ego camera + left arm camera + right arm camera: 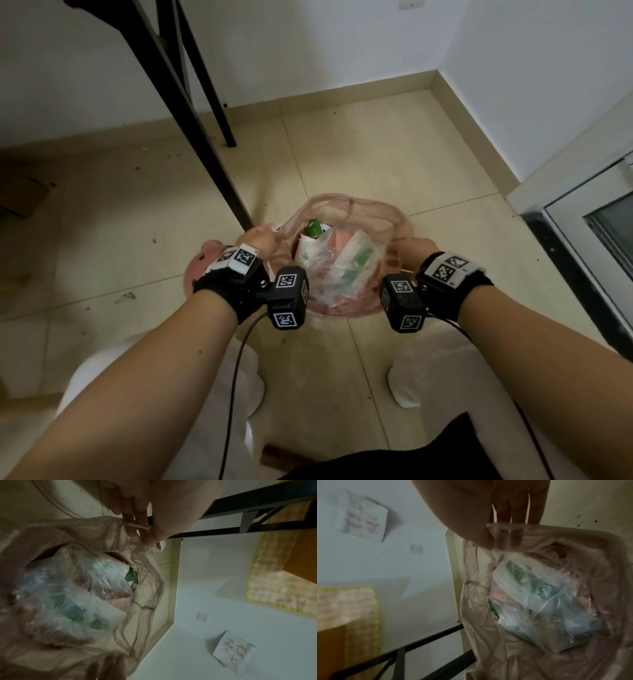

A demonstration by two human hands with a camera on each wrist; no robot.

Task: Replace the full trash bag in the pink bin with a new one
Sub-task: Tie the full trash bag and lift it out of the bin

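Hands [260, 240] [412, 251] gripping pink trash bag [373, 212] rim, rubbish [335, 263] inside

head: we look steeply down from above at the floor [376, 154] and both forearms | left wrist: close along the fingers [133, 513], facing the wall [223, 588] | right wrist: likewise close, somewhat blurred | all three share the trash bag [342, 267]
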